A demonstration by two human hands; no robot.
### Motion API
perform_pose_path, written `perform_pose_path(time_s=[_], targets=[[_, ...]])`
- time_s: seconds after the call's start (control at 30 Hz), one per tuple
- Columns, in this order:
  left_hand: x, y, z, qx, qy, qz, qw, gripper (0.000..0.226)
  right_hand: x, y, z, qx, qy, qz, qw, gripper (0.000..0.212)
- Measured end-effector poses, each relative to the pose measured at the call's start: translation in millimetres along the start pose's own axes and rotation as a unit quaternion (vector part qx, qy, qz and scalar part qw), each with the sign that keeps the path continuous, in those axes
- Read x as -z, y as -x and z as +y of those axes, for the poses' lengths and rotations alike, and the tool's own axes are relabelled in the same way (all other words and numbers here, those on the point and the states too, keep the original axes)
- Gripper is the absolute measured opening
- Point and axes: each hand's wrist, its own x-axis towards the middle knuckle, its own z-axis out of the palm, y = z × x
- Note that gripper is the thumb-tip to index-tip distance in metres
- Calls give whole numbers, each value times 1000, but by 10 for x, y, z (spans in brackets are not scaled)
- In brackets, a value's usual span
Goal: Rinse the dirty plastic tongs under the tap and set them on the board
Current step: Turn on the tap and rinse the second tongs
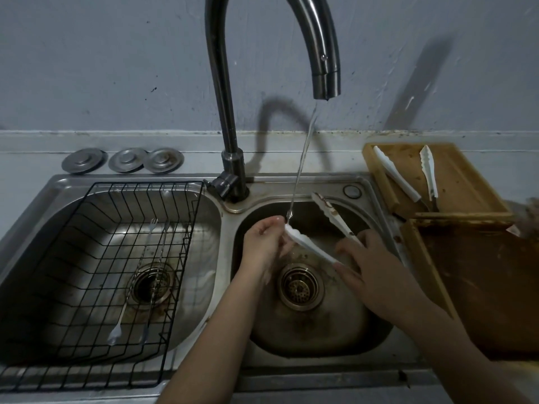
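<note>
White plastic tongs [313, 247] with brown stains are spread open over the right sink basin [309, 330]. My right hand [376, 272] grips them at the hinge end. One arm points up toward the basin's back rim; the other reaches left under the thin stream from the tap [325, 83]. My left hand [267, 242] pinches the tip of that lower arm where the water lands. A second pair of white tongs [414, 176] lies on the wooden board [455, 182] at the back right.
A black wire rack [96, 287] sits in the left basin with long metal utensils [137, 281] on it. Three metal drain lids [122, 160] lie on the ledge behind. A larger stained wooden tray [481, 287] stands right of the sink.
</note>
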Motion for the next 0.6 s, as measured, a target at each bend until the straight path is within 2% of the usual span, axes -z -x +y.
perform_pose_path(time_s=[0.1, 0.17, 0.27, 0.4, 0.6], targets=[[15, -62, 57, 11, 45, 4, 999, 19, -7, 8, 27, -35, -78, 40, 996, 62], [-10, -69, 92, 5, 45, -12, 999, 18, -5, 12, 36, -50, -100, 53, 992, 69], [-62, -51, 119, 9, 57, -21, 998, 11, -6, 26, 47, -59, -102, 66, 991, 64], [-105, -39, 42, 19, 69, -11, 997, 15, -6, 50, 38, -53, -82, 101, 990, 46], [-169, -25, 29, 44, 115, 31, 992, 19, -82, 53, -5, -41, 51, 104, 992, 53]])
